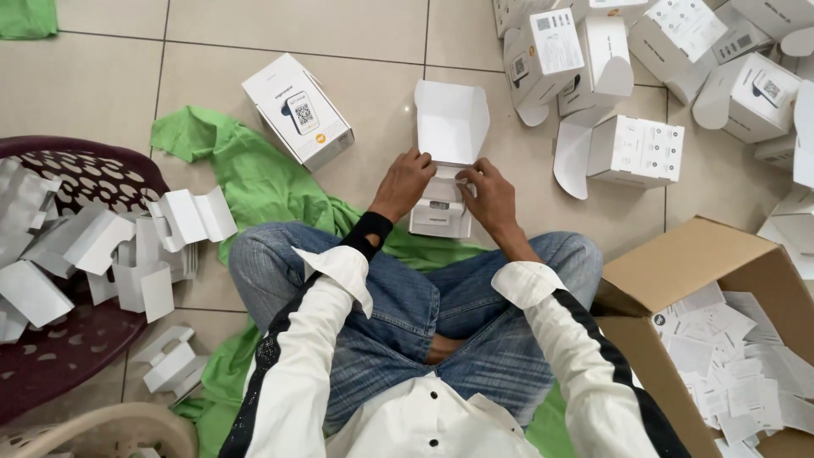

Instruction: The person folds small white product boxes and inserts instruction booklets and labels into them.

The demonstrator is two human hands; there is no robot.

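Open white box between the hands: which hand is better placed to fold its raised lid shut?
Probably the right hand: it sits on the open white box nearer the raised lid; the left hand grips the opposite edge, steadying it.

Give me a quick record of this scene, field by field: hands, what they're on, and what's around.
left hand: on open white box
right hand: on same box, at its insert
left side: maroon basket of white card inserts
right side: brown carton of paper slips; pile of white boxes
floor: tiles, green cloth, closed white box
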